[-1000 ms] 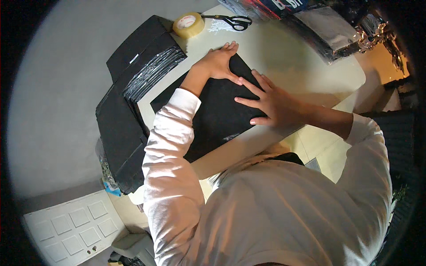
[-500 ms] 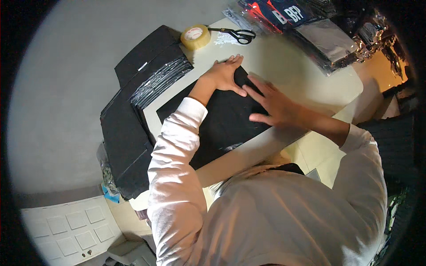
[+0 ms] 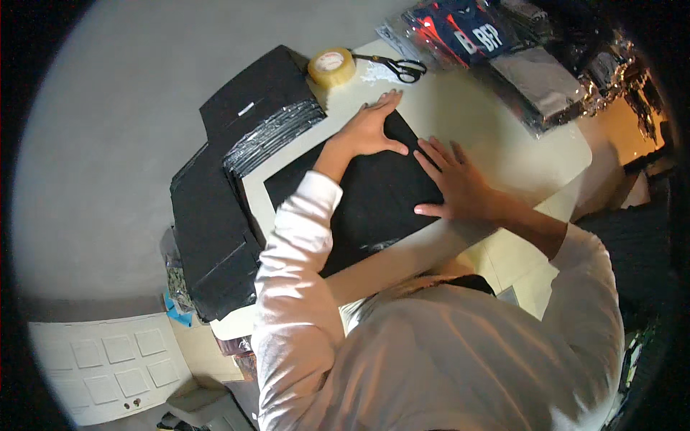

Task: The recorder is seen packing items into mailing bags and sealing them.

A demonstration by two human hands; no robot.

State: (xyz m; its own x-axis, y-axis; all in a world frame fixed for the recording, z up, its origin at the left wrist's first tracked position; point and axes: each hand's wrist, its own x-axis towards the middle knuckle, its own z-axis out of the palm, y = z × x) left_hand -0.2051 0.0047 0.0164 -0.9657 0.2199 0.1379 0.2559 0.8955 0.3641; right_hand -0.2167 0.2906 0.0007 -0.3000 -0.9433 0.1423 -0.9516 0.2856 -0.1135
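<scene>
Smoothing stage: my left hand [image 3: 370,129] and right hand [image 3: 460,188], fingers spread, press flat on the black garment [image 3: 366,205] lying on the worktop [image 3: 467,118]; folding likely next, requiring aligned edges.

flat black bag [image 3: 374,194]: a black rectangular mailer-like package lying flat on the pale table [image 3: 496,136], left hand [image 3: 370,129] pressed on its far corner, right hand [image 3: 460,183] spread on its right edge
stack of black bags [image 3: 262,118]: piled at the table's left edge, black on top, silvery layered edges showing along its side, with a small white label [image 3: 246,109] on top
lower black stack [image 3: 212,237]: beside and below the table's left edge, black, flat
clear plastic packets [image 3: 467,32]: at the far right of the table, glossy wrap over dark blue and red contents
grey packet [image 3: 543,79]: just right of those, shiny wrap
</scene>
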